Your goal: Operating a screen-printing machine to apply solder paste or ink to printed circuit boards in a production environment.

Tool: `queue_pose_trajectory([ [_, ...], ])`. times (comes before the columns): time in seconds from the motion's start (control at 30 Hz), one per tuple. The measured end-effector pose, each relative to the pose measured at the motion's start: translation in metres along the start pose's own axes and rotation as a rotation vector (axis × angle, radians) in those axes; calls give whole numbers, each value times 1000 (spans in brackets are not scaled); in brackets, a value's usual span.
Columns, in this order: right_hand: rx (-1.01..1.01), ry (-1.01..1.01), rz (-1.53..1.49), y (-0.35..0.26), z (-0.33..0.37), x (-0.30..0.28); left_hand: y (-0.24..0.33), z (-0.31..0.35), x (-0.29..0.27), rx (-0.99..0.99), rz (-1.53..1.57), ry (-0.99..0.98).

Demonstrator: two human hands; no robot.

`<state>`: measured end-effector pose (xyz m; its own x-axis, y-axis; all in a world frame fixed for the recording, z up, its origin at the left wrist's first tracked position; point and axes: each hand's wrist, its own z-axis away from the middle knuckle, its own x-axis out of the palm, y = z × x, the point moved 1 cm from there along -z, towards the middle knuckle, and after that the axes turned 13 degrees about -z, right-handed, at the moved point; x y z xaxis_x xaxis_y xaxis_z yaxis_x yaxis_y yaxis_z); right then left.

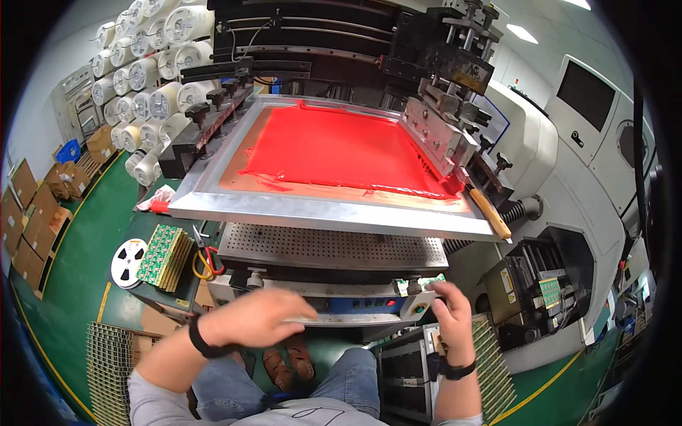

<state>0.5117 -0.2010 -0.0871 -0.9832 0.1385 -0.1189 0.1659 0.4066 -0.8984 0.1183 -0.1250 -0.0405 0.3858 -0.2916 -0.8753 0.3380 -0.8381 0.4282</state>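
My left hand [264, 316] hovers before the front of the printing machine, fingers stretched and thumb apart, nothing visible in it. At the right end of the machine's front, my right hand [453, 311] is raised with thumb and forefinger apart, beside a round green button [419, 309]. A small green circuit board [431, 281] lies by its fingertips; whether they touch it I cannot tell. Between and beyond my hands is the perforated metal table [334, 243]. Above that sits a silver-framed screen [312, 209] spread with red ink [327, 149].
A wooden-handled spatula [490, 214] rests on the frame's right corner. At left are a stack of green circuit boards [162, 257], a white reel [129, 263] and scissors [206, 257]. Metal squeegee parts [437, 135] stand over the screen. A black rack [403, 376] is low at right.
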Motion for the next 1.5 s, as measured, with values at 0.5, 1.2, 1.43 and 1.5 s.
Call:
queue_pose_trajectory([
  [0.5,669,869,-630,209,64,-17,-56,-2,154,-278,166,-251],
  [1.2,765,832,-963,99,-21,30,-10,-15,47,-194,-30,-279],
  [1.43,740,829,-951,88,-35,35,-7,-8,36,-208,-77,-327],
  [1.5,731,822,-942,85,-37,38,-6,-5,36,-218,-90,-325],
])
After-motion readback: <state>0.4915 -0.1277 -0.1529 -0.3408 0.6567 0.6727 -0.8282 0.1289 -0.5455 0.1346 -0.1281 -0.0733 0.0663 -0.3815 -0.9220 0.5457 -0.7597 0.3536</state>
